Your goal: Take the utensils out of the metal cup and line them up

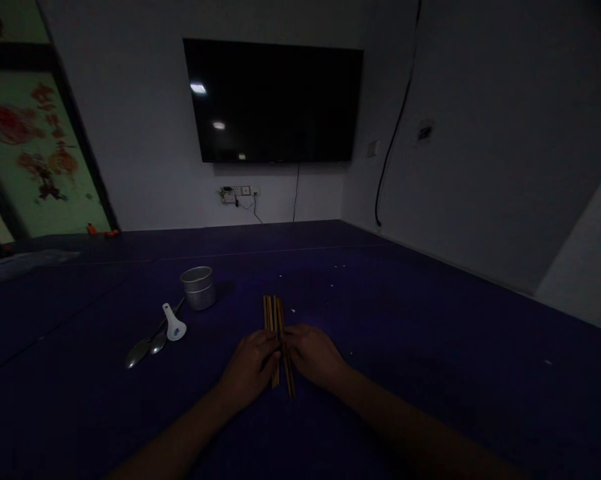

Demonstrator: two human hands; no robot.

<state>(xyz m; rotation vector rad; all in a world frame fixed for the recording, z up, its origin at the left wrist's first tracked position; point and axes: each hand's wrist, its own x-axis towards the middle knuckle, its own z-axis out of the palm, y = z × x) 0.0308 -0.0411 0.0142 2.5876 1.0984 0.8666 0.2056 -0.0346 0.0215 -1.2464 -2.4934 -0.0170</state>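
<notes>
Several wooden chopsticks (272, 308) lie side by side on the dark purple surface, pointing away from me. My left hand (249, 365) is closed round the left part of the bundle. From the other side, my right hand (314, 352) pinches the right-hand chopsticks (289, 381), which slant slightly away from the others at the near end. The two hands' fingertips almost meet over the middle of the bundle. How many sticks each hand grips is hidden by the fingers.
To the left stands a metal perforated cup (199, 290). Beside it lie a white ceramic spoon (174, 325) and two metal spoons (138, 353). Small white scraps dot the surface. A plastic sheet (25, 263) lies at far left, and a television (275, 103) hangs on the back wall.
</notes>
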